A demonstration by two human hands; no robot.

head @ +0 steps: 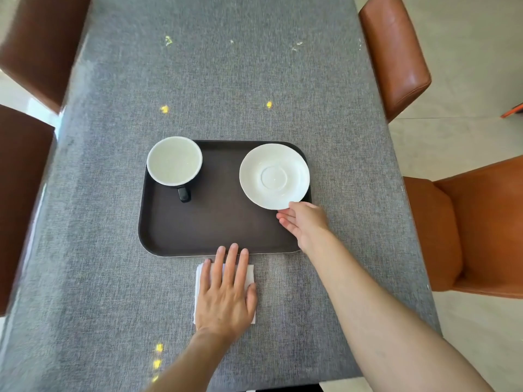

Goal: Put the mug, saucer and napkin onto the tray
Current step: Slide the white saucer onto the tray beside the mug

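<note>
A dark brown tray (215, 227) lies on the grey table. A black mug (174, 161) with a white inside stands in the tray's far left corner, its handle pointing toward me. A white saucer (274, 175) is over the tray's far right part, and my right hand (304, 223) grips its near edge with thumb on top and fingers below. A white folded napkin (250, 274) lies on the table just in front of the tray's near edge. My left hand (225, 292) rests flat on the napkin with fingers spread, fingertips touching the tray rim, hiding most of the napkin.
Brown leather chairs stand on both sides: two at the left (36, 46), two at the right (396, 52). Small yellow marks (164, 109) dot the grey tablecloth (226, 80). The table's near edge is close below my forearms.
</note>
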